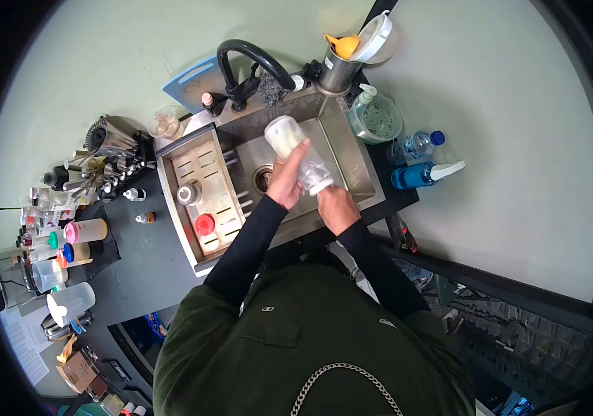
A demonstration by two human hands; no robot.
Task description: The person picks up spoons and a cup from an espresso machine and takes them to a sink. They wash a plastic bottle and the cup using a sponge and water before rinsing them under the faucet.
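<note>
Over the sink (373,182) I hold a clear plastic bottle (285,136) with whitish suds or residue inside. It is tilted, with its base toward the faucet and its narrower white-rimmed end toward me. My left hand (287,177) is wrapped around its side, thumb along the wall. My right hand (338,209) is closed right at the rimmed end; its fingers are mostly hidden, and I cannot make out what they grip. The black faucet (255,52) arches above, and the drain (263,179) shows beneath my left hand.
A slotted tray (203,166) on the sink's left holds a red cap (204,224) and a metal-looking lid (188,193). Bar tools (106,170) and bottles (86,230) crowd the left counter. A soap dispenser (375,119) and a blue spray bottle (413,176) stand on the right.
</note>
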